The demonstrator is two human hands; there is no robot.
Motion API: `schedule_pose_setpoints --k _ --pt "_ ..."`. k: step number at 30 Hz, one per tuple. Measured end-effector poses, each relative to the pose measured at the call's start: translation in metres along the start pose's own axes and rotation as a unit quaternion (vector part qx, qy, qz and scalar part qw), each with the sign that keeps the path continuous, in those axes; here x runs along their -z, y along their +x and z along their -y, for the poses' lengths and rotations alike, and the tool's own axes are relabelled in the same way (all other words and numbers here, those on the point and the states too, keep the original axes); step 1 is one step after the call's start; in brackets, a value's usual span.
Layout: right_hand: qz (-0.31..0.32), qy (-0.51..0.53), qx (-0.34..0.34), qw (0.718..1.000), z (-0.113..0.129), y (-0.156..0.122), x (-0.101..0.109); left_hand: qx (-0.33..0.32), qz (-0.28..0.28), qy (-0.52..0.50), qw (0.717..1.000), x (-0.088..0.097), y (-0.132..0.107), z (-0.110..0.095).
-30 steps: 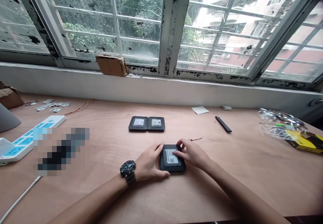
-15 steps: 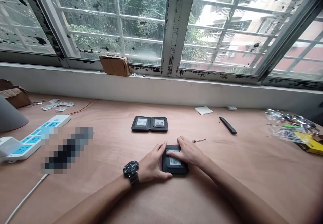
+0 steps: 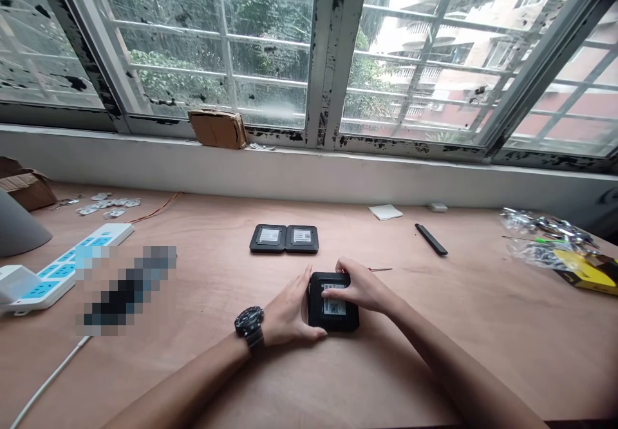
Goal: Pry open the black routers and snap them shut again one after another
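A small black square device (image 3: pixel 333 310) with a white label lies on the wooden table (image 3: pixel 434 326) in front of me. My left hand (image 3: pixel 290 316), with a black watch on its wrist, cups the device's left side, thumb along its near edge. My right hand (image 3: pixel 360 287) rests over its right and far side, fingertips pressed on the label. Two more black devices (image 3: pixel 284 238) of the same kind lie side by side farther back.
A thin red-handled screwdriver (image 3: pixel 379 269) lies just right of my right hand. A black bar (image 3: pixel 430 239) and white pad (image 3: pixel 385 212) sit farther back. A white power strip (image 3: pixel 62 268) lies left; plastic bags and a yellow package (image 3: pixel 584 268) lie right. A cardboard box (image 3: pixel 218 129) rests on the sill.
My right hand's fingers have shifted across the label, and the device's near edge looks slightly raised. My left hand stays against the left side.
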State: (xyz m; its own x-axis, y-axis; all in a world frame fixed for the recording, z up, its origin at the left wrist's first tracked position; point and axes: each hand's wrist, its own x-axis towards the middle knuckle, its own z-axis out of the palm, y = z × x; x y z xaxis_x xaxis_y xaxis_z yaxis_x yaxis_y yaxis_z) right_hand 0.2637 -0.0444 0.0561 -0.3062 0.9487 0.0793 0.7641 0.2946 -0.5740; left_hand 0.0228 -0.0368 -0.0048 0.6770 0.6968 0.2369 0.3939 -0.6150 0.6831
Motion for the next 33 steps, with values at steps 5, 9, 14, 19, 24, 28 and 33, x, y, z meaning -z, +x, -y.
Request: schedule_pose_setpoints --k 5,9,14,19,24,28,33 --pt "0.086 0.074 0.022 0.993 0.009 -0.008 0.031 0.02 -0.024 0.061 0.998 0.004 -0.009 -0.012" --pt "0.086 0.015 0.072 0.994 0.017 -0.011 0.066 0.075 -0.082 0.202 0.973 0.009 -0.042 -0.017" --pt "0.073 -0.143 0.215 0.963 0.02 -0.015 0.088 0.108 -0.106 0.311 0.938 0.015 -0.084 -0.015" --pt "-0.005 -0.181 0.248 0.952 -0.017 -0.033 0.077 0.099 -0.074 0.28 0.952 0.025 -0.077 -0.011" --pt "-0.048 -0.126 0.204 0.97 -0.075 -0.058 0.044 0.1 -0.024 0.176 0.979 0.038 -0.061 0.0" --pt "-0.062 -0.101 0.197 0.973 -0.1 -0.065 0.024 0.094 0.022 0.115 0.989 0.055 -0.051 0.003" --pt "-0.041 -0.046 0.165 0.984 -0.1 -0.067 0.018 0.092 0.054 0.088 0.99 0.069 -0.037 0.005"
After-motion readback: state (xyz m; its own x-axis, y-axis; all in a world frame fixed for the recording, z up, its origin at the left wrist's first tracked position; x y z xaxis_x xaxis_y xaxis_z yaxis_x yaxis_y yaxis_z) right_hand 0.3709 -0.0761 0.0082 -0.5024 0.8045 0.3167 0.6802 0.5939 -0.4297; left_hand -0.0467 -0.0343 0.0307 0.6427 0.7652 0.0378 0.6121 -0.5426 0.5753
